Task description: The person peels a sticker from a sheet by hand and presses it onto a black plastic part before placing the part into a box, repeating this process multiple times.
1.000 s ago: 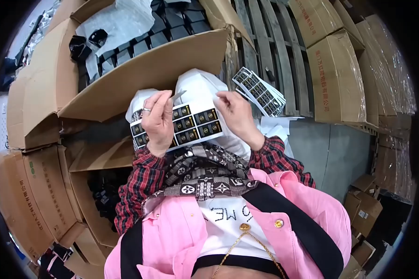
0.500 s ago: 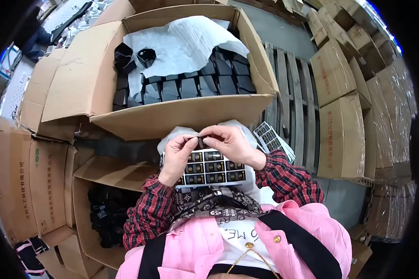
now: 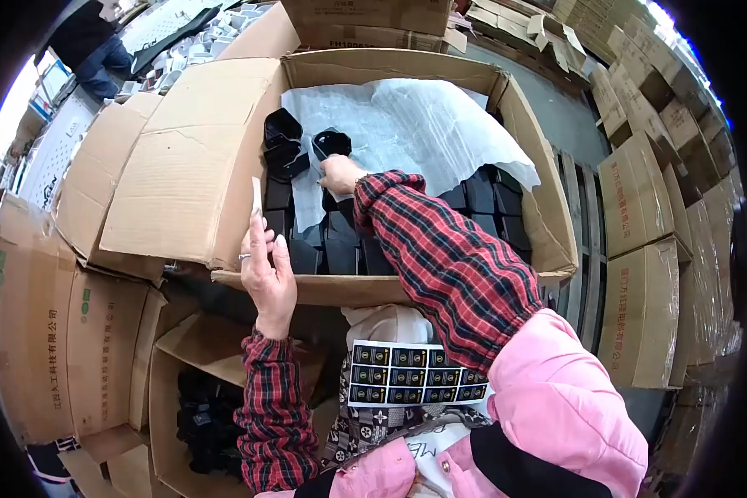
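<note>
My left hand (image 3: 269, 278) is raised in front of the big carton, with a thin pale sticker (image 3: 256, 196) at its fingertips, seen nearly edge-on. My right hand (image 3: 340, 173) reaches into the carton and grips a black plastic holder (image 3: 332, 144) with a hollow top; its fingers are partly hidden. Just left of that lie more black plastic pieces (image 3: 283, 141). Rows of similar black parts (image 3: 340, 249) fill the carton beneath a white foam sheet (image 3: 415, 124). On my lap rests a sheet of black-and-gold stickers (image 3: 415, 375).
The large open carton (image 3: 398, 290) has a flap (image 3: 178, 166) folded out to the left. Below left, a second open carton (image 3: 164, 415) contains black items (image 3: 212, 419). Stacked boxes (image 3: 643, 307) and a wooden pallet (image 3: 591, 274) are on the right. Another person (image 3: 91, 50) is at far upper left.
My hands have parted from their pinch above the sticker sheet. The right has reached forward onto a black holder; the left has moved left and up with the sticker. The view has shifted.
</note>
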Demonstrator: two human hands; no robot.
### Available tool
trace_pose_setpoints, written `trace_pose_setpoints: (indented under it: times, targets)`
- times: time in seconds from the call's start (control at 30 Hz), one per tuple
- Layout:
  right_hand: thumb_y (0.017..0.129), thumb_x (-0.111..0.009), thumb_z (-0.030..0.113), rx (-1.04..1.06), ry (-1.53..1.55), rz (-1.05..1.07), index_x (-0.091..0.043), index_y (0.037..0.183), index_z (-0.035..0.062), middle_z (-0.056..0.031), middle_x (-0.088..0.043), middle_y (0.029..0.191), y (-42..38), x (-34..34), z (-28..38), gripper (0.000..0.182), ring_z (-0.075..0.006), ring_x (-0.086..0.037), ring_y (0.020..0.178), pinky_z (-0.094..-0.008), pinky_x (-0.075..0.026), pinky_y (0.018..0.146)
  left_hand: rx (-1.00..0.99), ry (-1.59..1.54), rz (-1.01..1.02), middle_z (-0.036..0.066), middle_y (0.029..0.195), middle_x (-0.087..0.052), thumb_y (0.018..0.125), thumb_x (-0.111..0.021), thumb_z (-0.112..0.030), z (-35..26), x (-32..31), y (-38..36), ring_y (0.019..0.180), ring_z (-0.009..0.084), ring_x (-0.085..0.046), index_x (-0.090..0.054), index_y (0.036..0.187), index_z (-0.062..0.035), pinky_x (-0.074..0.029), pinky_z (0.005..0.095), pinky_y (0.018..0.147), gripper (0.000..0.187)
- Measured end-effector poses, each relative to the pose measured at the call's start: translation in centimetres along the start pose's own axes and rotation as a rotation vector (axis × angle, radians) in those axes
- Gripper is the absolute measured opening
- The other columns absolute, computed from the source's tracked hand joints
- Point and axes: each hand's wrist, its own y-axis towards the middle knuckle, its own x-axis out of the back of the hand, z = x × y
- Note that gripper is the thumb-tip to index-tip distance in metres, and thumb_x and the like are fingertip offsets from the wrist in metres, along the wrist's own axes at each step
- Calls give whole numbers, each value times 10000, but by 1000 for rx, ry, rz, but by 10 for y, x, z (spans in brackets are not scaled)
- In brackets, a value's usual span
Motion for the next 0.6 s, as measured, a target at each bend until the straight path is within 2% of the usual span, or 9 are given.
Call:
trace_pose_setpoints:
  times: [0.03, 0.07, 0.13, 0.23, 0.3, 0.37, 0.43, 0.47, 0.6]
  targets:
    - [684, -569, 182, -48, 165, -239, -615, 872, 73, -178, -581, 860, -7, -2, -5, 222, -312, -553, 796, -370, -437, 729, 100, -130, 22, 153, 1028, -516, 810, -492, -46, -4, 1, -1, 839, 201, -541, -369, 1215, -32, -431, 286, 728, 424]
    - [675, -565, 140, -157, 304, -372, -625, 807, 60, -149, -596, 770, -6, 1, -7, 166, -292, -570, 735, -354, -448, 682, 18, -174, -8, 134, 1021, -519, 827, -471, -42, 4, 1, -3, 802, 156, -541, -325, 1243, -40, -439, 256, 705, 441]
    - [685, -559, 94, -22, 430, -626, -612, 764, 32, -130, -598, 702, -46, 40, 10, 114, -241, -580, 677, -307, -450, 640, 111, -422, -42, 116, 1031, -514, 849, -445, -66, -3, 6, -6, 820, 156, -534, -279, 1270, -61, -440, 266, 727, 453]
    - [693, -563, -5, 274, 888, -254, -566, 783, -6, -22, -565, 683, -133, 91, 39, 91, -64, -488, 640, -208, -417, 595, 184, -502, -22, 147, 1161, -407, 882, -391, -234, -39, 23, -15, 976, 191, -470, -109, 1310, -59, -413, 291, 799, 541]
    - [705, -558, -21, 305, 1036, -58, -530, 775, 10, 23, -509, 705, -211, 106, 67, 81, -44, -455, 678, -193, -393, 626, 365, -716, 105, 157, 1238, -305, 874, -383, -315, -75, 32, -24, 1057, 214, -404, -35, 1317, -66, -383, 302, 836, 616]
    - [721, -552, -30, 270, 1084, 14, -484, 923, 35, 1, -506, 850, -274, 110, 84, 223, -51, -471, 768, -188, -393, 683, 369, -790, 307, 122, 1193, -347, 876, -383, -229, -85, 28, -45, 1023, 183, -414, -36, 1317, -65, -375, 284, 835, 584]
    - [723, -552, -39, 159, 1497, -127, -324, 1177, 60, -53, -503, 976, -313, 85, 93, 518, -98, -482, 921, -229, -398, 804, 485, -1103, 257, 87, 1126, -398, 847, -393, -107, -125, 24, -63, 968, 142, -429, -98, 1308, -67, -367, 270, 829, 549]
    - [724, -562, -30, 52, 1336, -189, -258, 1237, 58, -61, -503, 1007, -331, 76, 91, 603, -104, -484, 927, -228, -401, 808, 470, -1128, 244, 91, 1115, -405, 837, -399, -98, -137, 20, -77, 963, 141, -435, -122, 1301, -68, -371, 267, 825, 541]
    - [745, -583, 26, -1, 1673, -241, -386, 1145, 10, -35, -519, 995, -384, 39, 95, 447, -92, -504, 900, -229, -428, 780, 542, -1177, 376, 90, 1148, -375, 845, -427, -137, -154, 18, -130, 1026, 148, -388, -146, 1293, -58, -318, 266, 872, 535]
